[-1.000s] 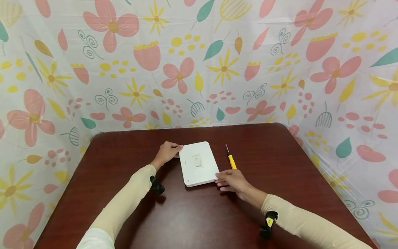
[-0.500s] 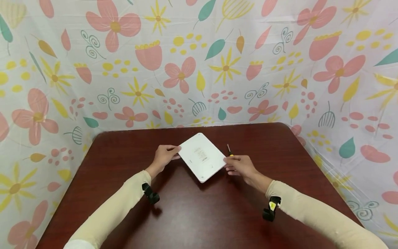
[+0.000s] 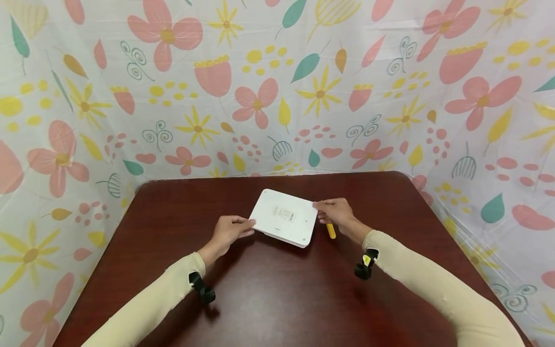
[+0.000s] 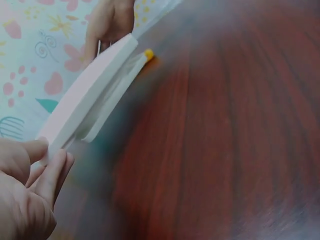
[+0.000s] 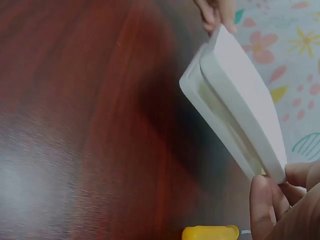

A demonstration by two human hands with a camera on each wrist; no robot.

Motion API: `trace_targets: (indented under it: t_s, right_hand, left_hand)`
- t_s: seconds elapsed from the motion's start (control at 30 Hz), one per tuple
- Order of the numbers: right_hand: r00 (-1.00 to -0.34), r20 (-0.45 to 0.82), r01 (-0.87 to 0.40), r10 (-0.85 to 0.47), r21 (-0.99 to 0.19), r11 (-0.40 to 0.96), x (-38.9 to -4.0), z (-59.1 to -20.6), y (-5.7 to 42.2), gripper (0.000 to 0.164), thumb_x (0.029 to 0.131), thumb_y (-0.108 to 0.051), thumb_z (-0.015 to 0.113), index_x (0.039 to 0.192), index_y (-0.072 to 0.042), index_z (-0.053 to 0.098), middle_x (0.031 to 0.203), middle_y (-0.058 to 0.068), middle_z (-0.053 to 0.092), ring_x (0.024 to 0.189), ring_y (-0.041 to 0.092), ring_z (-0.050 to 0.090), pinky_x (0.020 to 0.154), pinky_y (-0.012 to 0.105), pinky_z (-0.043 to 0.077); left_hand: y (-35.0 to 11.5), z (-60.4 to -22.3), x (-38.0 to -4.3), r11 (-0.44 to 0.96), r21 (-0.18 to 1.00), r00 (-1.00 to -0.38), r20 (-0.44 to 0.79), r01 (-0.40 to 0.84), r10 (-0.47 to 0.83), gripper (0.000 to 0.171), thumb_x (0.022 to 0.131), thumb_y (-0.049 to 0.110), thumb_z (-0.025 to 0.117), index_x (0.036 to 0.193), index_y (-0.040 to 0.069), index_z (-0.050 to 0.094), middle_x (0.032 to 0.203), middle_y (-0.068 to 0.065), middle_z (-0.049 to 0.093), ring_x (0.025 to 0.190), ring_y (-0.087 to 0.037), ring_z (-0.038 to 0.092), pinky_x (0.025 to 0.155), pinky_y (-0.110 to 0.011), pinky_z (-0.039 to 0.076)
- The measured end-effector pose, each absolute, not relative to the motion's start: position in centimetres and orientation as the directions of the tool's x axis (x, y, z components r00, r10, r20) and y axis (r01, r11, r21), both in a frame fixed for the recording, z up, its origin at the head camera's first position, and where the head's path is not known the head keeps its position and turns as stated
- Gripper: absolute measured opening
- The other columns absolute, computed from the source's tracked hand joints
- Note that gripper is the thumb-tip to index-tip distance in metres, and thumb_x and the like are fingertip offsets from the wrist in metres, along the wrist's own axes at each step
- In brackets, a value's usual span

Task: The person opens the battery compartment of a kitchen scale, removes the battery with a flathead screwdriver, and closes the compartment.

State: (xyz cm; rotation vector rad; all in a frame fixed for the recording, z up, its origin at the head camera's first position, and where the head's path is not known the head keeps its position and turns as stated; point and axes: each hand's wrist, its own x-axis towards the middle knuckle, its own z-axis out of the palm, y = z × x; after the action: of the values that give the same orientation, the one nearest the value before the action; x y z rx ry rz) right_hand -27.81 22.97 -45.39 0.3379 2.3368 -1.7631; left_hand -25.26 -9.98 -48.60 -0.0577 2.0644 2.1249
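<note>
Across a glossy red-brown tabletop (image 3: 260,299) with rounded far corners, backed by a white cloth (image 3: 269,21) printed with pink, yellow and teal flowers and leaves, a partly hidden yellow handle (image 3: 331,230) lies just beside the right hand (image 3: 340,213). Held up over the table's far half, a flat white box (image 3: 269,205) with rounded corners shows a small printed label (image 3: 284,214) on its upper face and a thinner layer beneath; the left hand (image 3: 227,234) and right hand pinch its diagonally opposite corners, thumbs on top.
</note>
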Motion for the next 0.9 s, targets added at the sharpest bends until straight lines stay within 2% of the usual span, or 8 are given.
trace_targets:
  t_s: [0.23,0.57,0.9]
  right_hand:
    - [-0.957,-0.281,0.290,0.073,-0.905,0.312,-29.6,-45.6,22.7,0.043,0.098,-0.030,0.072,0.123,0.004,0.070,0.094,0.009,0.071,0.077,0.014,0.069,0.086,0.038,0.063]
    - [-0.959,-0.268,0.282,0.089,-0.887,0.366,-31.6,-46.6,22.1,0.041,0.097,-0.030,0.073,0.123,0.003,0.072,0.107,0.017,0.074,0.083,0.018,0.072,0.089,0.043,0.062]
    - [-0.955,-0.282,0.294,0.089,-0.879,0.376,-32.2,-47.6,21.6,0.037,0.096,-0.029,0.074,0.119,0.001,0.074,0.113,0.017,0.073,0.090,0.019,0.072,0.086,0.040,0.063]
  left_hand:
    - [-9.4,-49.1,-24.2,-0.093,0.975,-0.974,-0.192,-0.204,0.120,0.019,0.090,-0.002,0.075,0.101,-0.017,0.069,0.099,-0.019,0.073,0.093,-0.037,0.075,0.083,-0.035,0.063]
    - [-8.7,-50.1,-23.5,-0.141,0.957,-0.963,-0.236,-0.254,0.128,0.017,0.090,-0.006,0.073,0.101,-0.017,0.066,0.095,-0.020,0.072,0.090,-0.033,0.075,0.084,-0.035,0.063]
    - [-9.0,-51.0,-23.7,-0.133,0.953,-0.959,-0.257,-0.272,0.120,0.018,0.090,-0.004,0.074,0.101,-0.017,0.067,0.097,-0.021,0.072,0.087,-0.028,0.076,0.084,-0.034,0.063]
